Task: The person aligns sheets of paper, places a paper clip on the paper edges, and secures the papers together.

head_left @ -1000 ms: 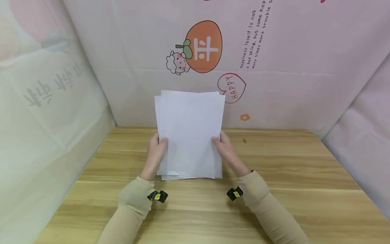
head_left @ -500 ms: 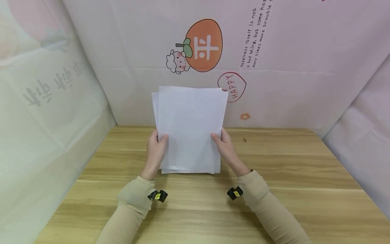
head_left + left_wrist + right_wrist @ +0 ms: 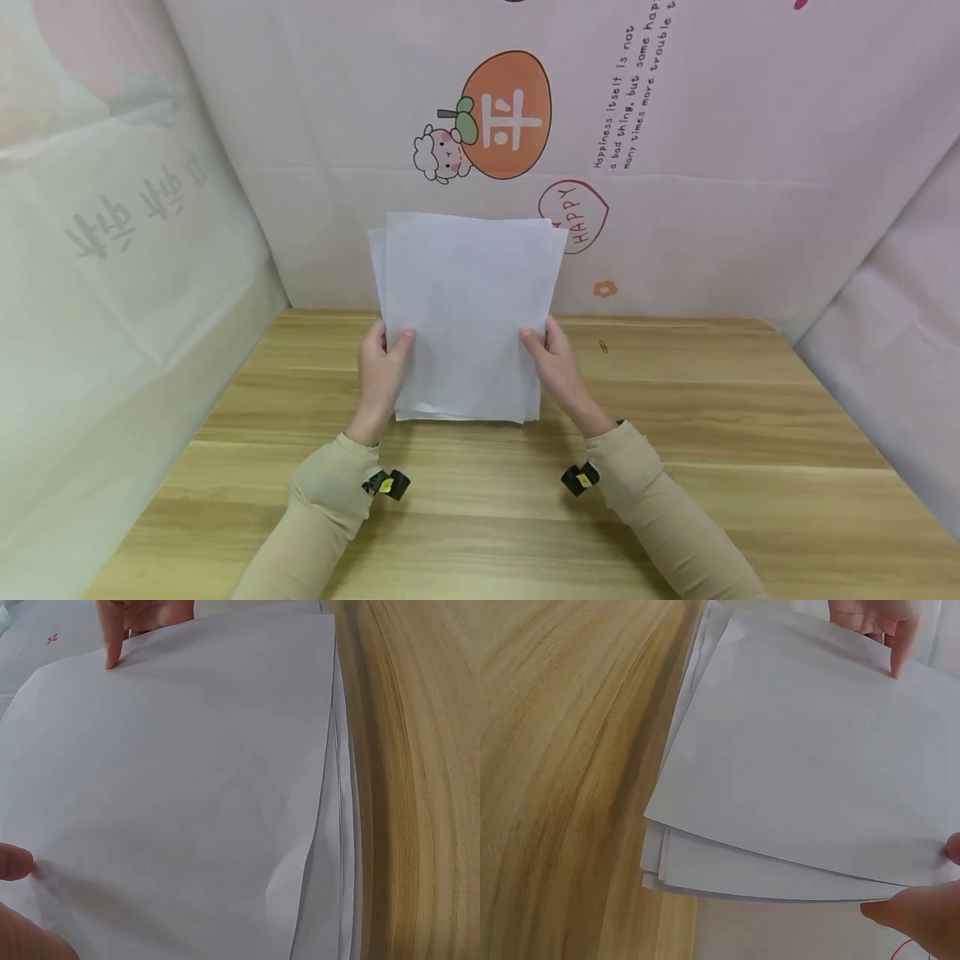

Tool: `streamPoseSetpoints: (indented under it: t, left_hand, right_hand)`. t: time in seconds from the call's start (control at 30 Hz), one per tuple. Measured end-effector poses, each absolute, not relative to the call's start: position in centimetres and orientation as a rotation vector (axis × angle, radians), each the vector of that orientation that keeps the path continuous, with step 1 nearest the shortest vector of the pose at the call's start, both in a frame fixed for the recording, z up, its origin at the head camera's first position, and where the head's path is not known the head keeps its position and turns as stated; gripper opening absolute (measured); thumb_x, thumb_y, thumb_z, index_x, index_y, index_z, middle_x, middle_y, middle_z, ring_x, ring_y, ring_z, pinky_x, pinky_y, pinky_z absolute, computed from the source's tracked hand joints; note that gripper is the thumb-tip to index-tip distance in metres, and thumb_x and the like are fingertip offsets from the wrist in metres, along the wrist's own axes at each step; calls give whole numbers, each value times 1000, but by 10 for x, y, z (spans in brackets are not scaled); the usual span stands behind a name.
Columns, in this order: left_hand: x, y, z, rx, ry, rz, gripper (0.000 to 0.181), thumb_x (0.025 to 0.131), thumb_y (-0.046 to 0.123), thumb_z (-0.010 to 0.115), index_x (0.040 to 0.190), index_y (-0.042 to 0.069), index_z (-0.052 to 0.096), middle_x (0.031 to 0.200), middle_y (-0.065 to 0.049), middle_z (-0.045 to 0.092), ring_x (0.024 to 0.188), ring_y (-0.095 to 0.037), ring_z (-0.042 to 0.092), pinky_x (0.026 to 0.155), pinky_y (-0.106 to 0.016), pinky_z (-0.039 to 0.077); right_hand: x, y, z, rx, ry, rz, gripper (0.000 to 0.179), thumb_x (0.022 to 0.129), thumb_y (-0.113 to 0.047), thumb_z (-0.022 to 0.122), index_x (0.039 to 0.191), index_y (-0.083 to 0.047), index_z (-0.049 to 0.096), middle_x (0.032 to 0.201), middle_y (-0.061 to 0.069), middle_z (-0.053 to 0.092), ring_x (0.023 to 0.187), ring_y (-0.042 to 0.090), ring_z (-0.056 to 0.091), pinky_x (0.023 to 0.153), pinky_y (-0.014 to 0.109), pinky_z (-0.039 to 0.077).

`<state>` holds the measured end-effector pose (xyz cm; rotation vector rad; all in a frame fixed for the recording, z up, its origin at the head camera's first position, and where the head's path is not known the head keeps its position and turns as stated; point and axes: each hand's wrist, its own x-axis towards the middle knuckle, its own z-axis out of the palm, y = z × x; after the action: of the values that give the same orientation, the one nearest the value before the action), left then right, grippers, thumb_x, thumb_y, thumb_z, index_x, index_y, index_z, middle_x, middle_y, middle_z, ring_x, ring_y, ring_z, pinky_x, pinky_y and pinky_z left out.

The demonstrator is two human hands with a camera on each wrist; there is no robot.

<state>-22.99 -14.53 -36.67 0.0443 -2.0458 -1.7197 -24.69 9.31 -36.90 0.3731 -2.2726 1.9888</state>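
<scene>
Both hands hold a loose stack of white paper sheets [image 3: 467, 317] upright, tilted back, over the wooden table. My left hand [image 3: 384, 367] grips the left edge, thumb on the front sheet and fingers behind, mostly hidden. At the opposite edge my right hand [image 3: 557, 362] pinches the stack the same way. The sheets are uneven: in the right wrist view, lower sheets [image 3: 780, 871] stick out past the top one. A bent corner of the top sheet [image 3: 289, 885] shows in the left wrist view.
A small paper clip [image 3: 603, 346] lies on the wooden table [image 3: 712, 417], right of the stack and near the back. A printed cloth [image 3: 712, 233] hangs behind the table, and pale cloth also covers both sides.
The stack has risen slightly and its top leans nearer, its lower edge higher above the table front. Its top edges look a little more spread. Both hands keep their hold.
</scene>
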Motion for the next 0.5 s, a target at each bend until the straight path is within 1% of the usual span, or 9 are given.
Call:
streamPoseSetpoints:
  t: [0.13, 0.3, 0.43, 0.5]
  left_hand:
    - [-228, -146, -366, 33, -2020, -1726, 25, 89, 7, 60, 109, -8, 58, 109, -22, 63, 97, -25, 59, 78, -28, 46]
    - [-225, -147, -368, 25, -2003, -1735, 27, 91, 9, 60, 113, -6, 58, 112, -21, 63, 100, -24, 59, 81, -29, 46]
    - [-223, -148, -369, 4, -1983, -1736, 29, 92, 9, 59, 117, -6, 57, 115, -20, 63, 102, -24, 59, 82, -26, 46]
    - [-223, -148, -371, -8, -1966, -1740, 31, 91, 9, 59, 118, -6, 56, 115, -21, 63, 103, -24, 59, 81, -23, 46]
  right_hand:
    - [-245, 93, -369, 435, -2239, 1991, 39, 101, -13, 43, 137, 0, 38, 129, 20, 50, 115, 29, 51, 97, 41, 42]
    - [-244, 93, -370, 489, -2212, 1996, 39, 101, -14, 45, 136, 0, 39, 127, 19, 52, 108, 23, 53, 90, 29, 46]
    - [-243, 93, -372, 507, -2201, 2008, 38, 100, -15, 45, 135, 2, 41, 123, 20, 52, 101, 16, 53, 84, 21, 45]
    - [-243, 93, -372, 526, -2183, 2025, 39, 100, -14, 45, 135, 3, 40, 125, 20, 52, 101, 13, 53, 85, 20, 45]
